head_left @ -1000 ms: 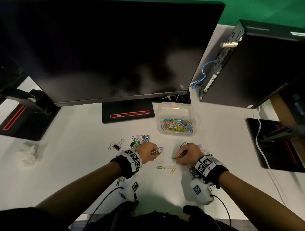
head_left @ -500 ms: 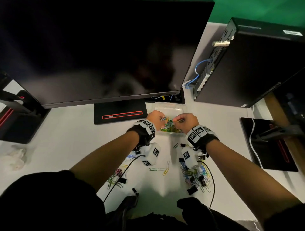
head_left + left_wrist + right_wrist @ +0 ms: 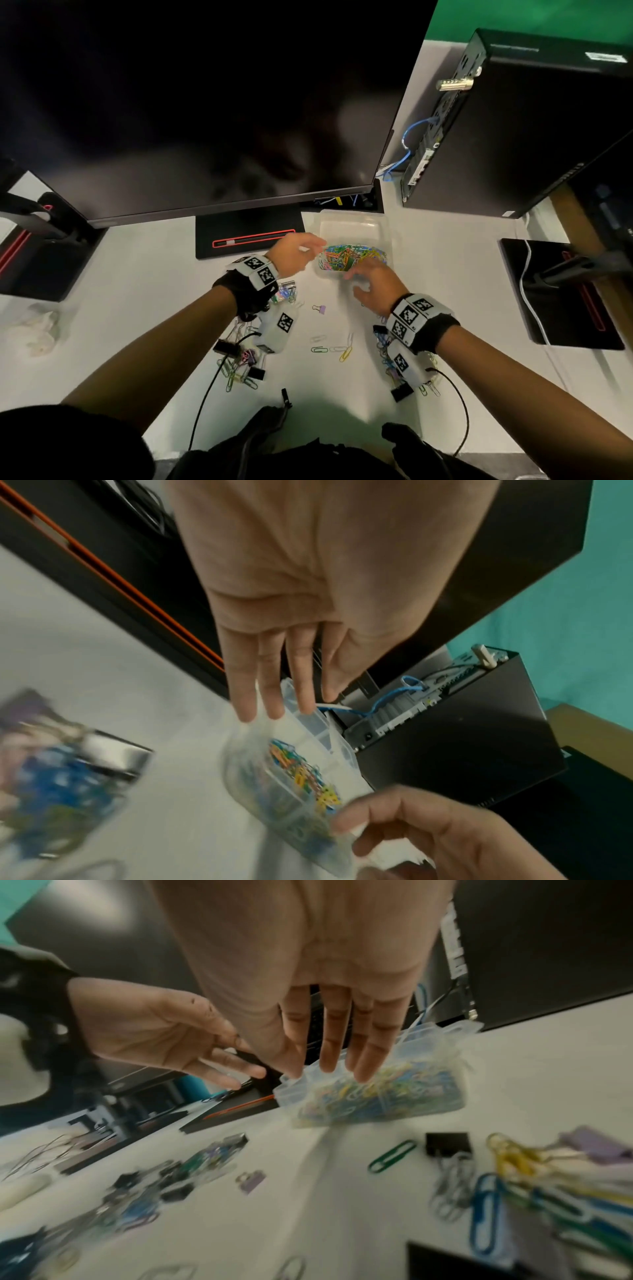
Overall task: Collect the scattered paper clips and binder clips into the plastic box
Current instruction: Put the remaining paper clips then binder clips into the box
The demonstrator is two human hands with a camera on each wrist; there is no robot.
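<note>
Box of coloured paper clips sits on white surface before monitor. Left hand and right hand hover at its near edge, fingers straight, each grip empty. Clips lie scattered below both wrists.

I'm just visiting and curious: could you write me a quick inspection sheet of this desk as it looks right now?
Surface: white desk, well lit.
Job's things: clear plastic box holds many coloured paper clips; loose clip piles and a purple binder clip lie nearer the person.
Clutter: crumpled tissue at left.
Hands: left hand and right hand open, empty, by the box.
Cables: blue cable at the computer; white cable at right.
Surroundings: monitor, black computer case.
</note>
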